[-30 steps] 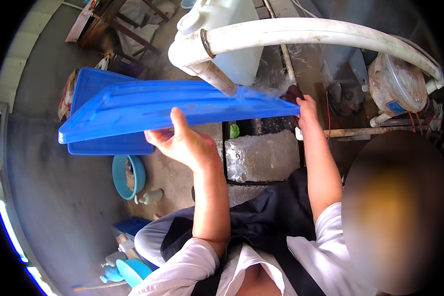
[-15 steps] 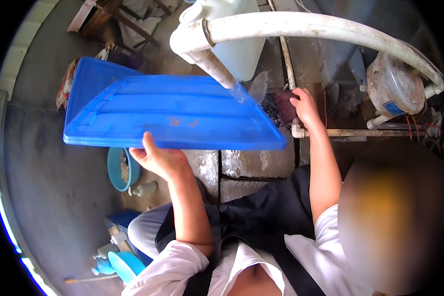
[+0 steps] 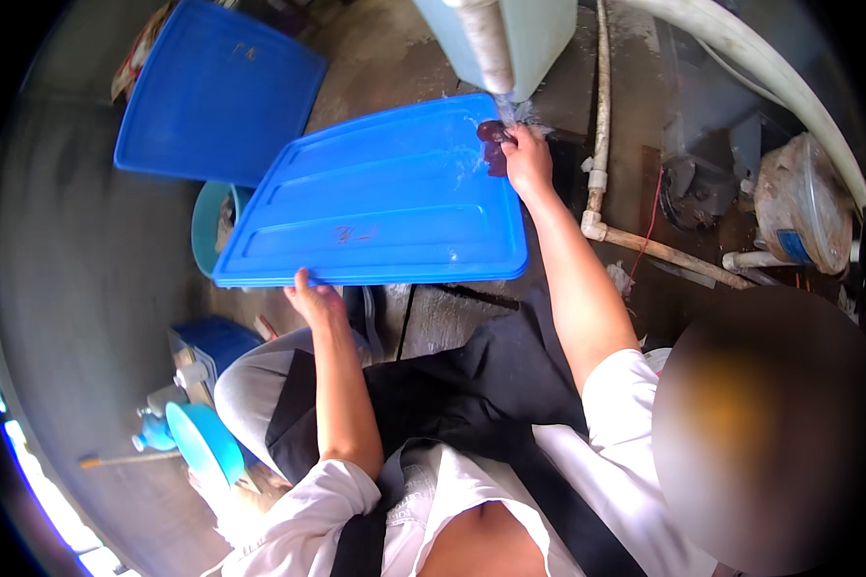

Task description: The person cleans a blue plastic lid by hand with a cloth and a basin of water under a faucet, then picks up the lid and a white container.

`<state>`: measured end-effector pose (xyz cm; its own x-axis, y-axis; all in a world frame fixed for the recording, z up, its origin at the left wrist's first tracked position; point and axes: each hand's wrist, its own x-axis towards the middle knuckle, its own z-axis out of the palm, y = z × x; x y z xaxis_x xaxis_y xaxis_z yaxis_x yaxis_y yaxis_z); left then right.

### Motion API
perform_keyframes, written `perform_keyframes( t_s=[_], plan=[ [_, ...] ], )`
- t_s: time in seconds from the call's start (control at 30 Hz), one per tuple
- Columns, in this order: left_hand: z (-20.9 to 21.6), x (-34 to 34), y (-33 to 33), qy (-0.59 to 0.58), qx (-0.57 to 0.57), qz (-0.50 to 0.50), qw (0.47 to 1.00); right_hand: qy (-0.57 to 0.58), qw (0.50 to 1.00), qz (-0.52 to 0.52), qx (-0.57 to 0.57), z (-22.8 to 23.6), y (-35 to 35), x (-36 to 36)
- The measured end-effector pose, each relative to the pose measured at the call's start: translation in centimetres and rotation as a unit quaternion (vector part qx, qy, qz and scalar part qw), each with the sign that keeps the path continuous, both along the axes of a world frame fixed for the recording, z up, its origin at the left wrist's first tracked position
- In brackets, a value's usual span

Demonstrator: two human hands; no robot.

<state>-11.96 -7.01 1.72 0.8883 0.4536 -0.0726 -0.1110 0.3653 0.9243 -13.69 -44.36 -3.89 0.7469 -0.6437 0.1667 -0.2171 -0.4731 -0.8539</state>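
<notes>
A wide blue plastic lid [image 3: 375, 192] with raised ribs is tilted in front of me. My left hand [image 3: 316, 300] grips its near edge, thumb on top. At the lid's far right corner, my right hand [image 3: 527, 163] presses a dark maroon cloth [image 3: 495, 146] against the wet surface. Water runs from the mouth of a white pipe [image 3: 491, 58] onto that corner. A second blue lid [image 3: 223, 91] leans beyond on the left, apart from my hands.
A pale jerrycan [image 3: 548, 48] stands behind the pipe. White pipes [image 3: 601, 144] run along the wet floor on the right, near a clear round tub [image 3: 803, 197]. Turquoise basins [image 3: 205, 226] sit at left by the grey wall [image 3: 77, 250]. Another person's blurred head [image 3: 770, 423] fills the lower right.
The lid in my left hand has come away from the other lid, moving right and turning. My right hand has brought the cloth from beside the pipe onto the lid's corner.
</notes>
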Motion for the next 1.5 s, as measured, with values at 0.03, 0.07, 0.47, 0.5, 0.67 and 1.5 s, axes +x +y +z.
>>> perform_keyframes(
  t_s=[0.03, 0.07, 0.47, 0.5, 0.67, 1.5],
  plan=[
    [-1.5, -0.7, 0.7, 0.042, -0.025, -0.005, 0.999, 0.007, 1.0, 0.01, -0.023, -0.6, 0.4, -0.2],
    [-3.5, -1.5, 2.2, 0.067, -0.047, -0.012, 0.997, 0.038, 0.997, 0.049, -0.039, -0.1, 1.3, -0.4],
    [-23.5, -10.2, 7.9, 0.402, -0.082, 0.053, 0.911, 0.106, 0.922, 0.348, -0.133, -3.5, 13.2, -3.3],
    [-24.4, -11.0, 7.6, 0.452, 0.003, 0.065, 0.89, 0.149, 0.924, 0.312, -0.162, -6.6, 13.7, -3.1],
    [-20.7, -7.2, 7.0, 0.351, 0.471, 0.082, 0.805, 0.324, 0.912, 0.213, -0.135, -20.2, 15.7, -4.4],
    [-20.6, 7.4, 23.9, 0.252, 0.836, -0.283, 0.398, 0.152, 0.893, 0.377, -0.195, -14.6, 32.6, 6.0]
  ],
)
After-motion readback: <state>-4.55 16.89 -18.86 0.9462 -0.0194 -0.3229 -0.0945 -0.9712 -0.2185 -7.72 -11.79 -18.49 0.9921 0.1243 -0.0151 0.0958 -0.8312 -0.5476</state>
